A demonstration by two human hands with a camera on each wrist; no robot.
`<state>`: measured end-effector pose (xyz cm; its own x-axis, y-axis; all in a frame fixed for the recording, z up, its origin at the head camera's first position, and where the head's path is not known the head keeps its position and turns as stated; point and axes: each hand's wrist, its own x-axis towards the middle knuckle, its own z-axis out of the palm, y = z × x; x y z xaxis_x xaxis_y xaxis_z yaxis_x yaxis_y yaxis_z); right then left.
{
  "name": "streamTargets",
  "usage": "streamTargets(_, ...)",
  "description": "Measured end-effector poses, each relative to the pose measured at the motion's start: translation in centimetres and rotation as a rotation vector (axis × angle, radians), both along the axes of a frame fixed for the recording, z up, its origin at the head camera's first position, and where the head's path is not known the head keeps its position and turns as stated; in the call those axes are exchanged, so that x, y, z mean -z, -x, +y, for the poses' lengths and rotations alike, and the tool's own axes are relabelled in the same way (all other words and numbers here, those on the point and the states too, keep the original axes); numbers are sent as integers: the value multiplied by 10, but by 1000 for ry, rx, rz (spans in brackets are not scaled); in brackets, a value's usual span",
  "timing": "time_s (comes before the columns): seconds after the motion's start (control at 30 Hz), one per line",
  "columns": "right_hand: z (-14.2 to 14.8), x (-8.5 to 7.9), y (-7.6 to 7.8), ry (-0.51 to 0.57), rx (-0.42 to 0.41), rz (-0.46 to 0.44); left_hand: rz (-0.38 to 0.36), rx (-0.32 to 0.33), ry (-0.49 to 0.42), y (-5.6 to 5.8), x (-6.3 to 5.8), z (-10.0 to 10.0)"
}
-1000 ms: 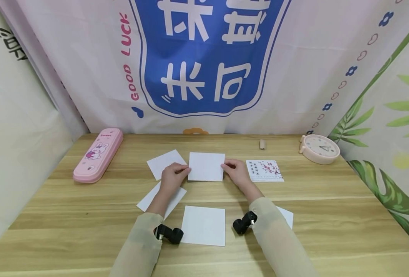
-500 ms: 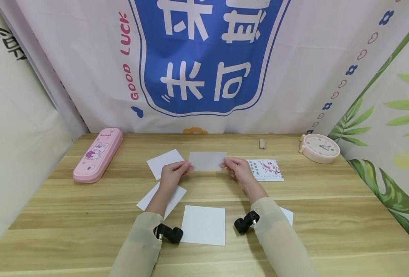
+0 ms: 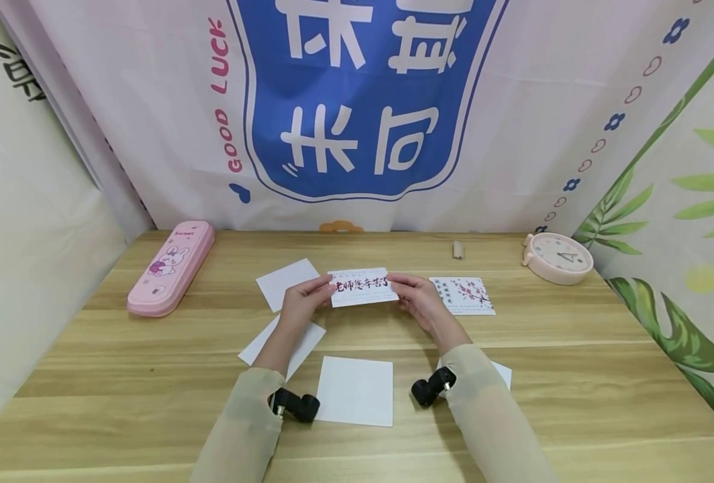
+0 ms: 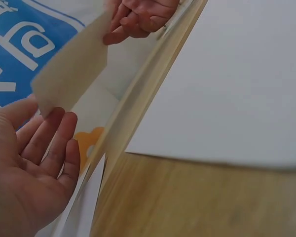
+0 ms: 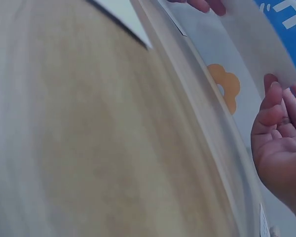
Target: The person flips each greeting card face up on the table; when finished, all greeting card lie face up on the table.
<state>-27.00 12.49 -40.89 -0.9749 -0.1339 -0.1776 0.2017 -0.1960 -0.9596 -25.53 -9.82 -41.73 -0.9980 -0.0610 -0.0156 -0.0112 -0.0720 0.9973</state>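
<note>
Between both hands, a small card (image 3: 364,292) printed with dark red Chinese characters is held up over the table, its printed side toward the head camera. My left hand (image 3: 302,300) pinches its left edge between thumb and fingers. At the right edge, my right hand (image 3: 422,300) pinches it the same way. Both wrist views show the plain back of the card (image 4: 76,69). Just right of my right hand lies a face-up card (image 3: 473,295) with red blossom branches and black characters. A blank white card (image 3: 286,280) lies beside my left hand.
Another white card (image 3: 310,343) lies partly under my left forearm, and one (image 3: 355,392) between the forearms. My right sleeve partly covers a further white card (image 3: 503,374). Farther out are a pink pencil case (image 3: 171,268), a small beige block (image 3: 457,250) and a pink clock (image 3: 557,259).
The held card has been lifted and flipped: its blank white side faced the head camera, then it was tilted, and now the printed side shows. Both hands have kept their grip.
</note>
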Motion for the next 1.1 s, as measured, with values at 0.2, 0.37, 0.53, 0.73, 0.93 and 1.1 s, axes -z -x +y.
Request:
streamTargets(0.2,-3,1,1,-172,3,71,51,-16,98,1,2,0)
streamTargets(0.37,-1,11,7,-229,45,168,71,-66,180,0,-1,4)
streamTargets(0.53,4,3,6,-274,31,159,84,-23,183,-1,-9,5)
streamTargets(0.73,11,-18,-3,-302,-74,182,85,62,255,-1,-16,3)
streamTargets(0.93,21,-12,-3,-382,-162,182,20,139,277,2,-12,6)
streamTargets(1.1,23,-4,-2,-446,-156,144,-24,184,397,6,-7,11)
